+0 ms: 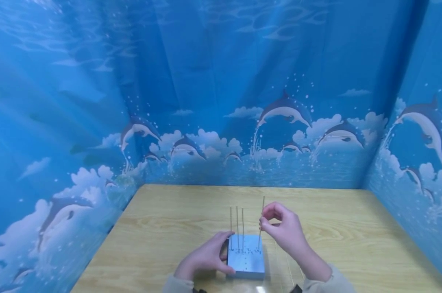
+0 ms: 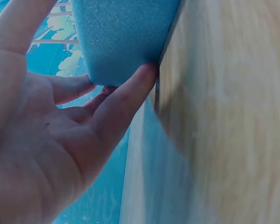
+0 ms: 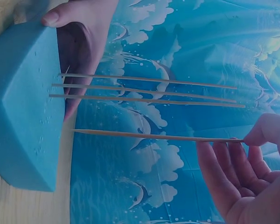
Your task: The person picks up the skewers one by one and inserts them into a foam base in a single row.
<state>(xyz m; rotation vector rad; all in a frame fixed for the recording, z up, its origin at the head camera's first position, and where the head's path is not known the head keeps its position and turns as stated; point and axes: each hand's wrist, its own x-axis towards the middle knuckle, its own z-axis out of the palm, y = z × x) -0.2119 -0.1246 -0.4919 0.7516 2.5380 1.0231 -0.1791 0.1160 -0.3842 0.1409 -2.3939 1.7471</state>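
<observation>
A blue foam block (image 1: 247, 262) lies on the table, its top dotted with small holes. Three thin wooden skewers (image 3: 147, 81) stand upright in it near its left side. My left hand (image 1: 207, 255) grips the block's left side, thumb at the front corner and fingers toward the back. In the left wrist view, fingertips press against the foam block (image 2: 126, 42). Between thumb and fingers, my right hand (image 1: 284, 228) pinches another skewer (image 3: 158, 136) near its upper end. Its pointed lower end is just off the block's top in the right wrist view, over the right part.
The wooden table (image 1: 162, 228) runs back to a blue curtain (image 1: 213, 81) printed with dolphins and clouds. Curtain also hangs along the left and right sides. A transparent sheet or strip (image 1: 279, 268) lies on the table right of the block.
</observation>
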